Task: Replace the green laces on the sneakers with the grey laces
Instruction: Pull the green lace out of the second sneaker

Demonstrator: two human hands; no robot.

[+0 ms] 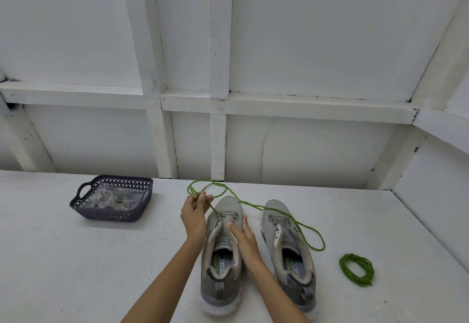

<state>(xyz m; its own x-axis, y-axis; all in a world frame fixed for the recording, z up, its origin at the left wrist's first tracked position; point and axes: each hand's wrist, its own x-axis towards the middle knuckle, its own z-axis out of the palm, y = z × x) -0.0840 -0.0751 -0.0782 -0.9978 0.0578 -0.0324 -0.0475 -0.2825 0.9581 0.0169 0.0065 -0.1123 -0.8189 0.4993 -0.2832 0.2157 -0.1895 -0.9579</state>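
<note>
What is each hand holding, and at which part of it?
The left hand pinches the green lace just above the front eyelets of the sneaker between the hands. The right hand holds nothing; its fingers rest flat on that sneaker's side.

Left sneaker [221, 259] insole: "MORY FO"; right sneaker [289, 254] insole: "RY FOA".
</note>
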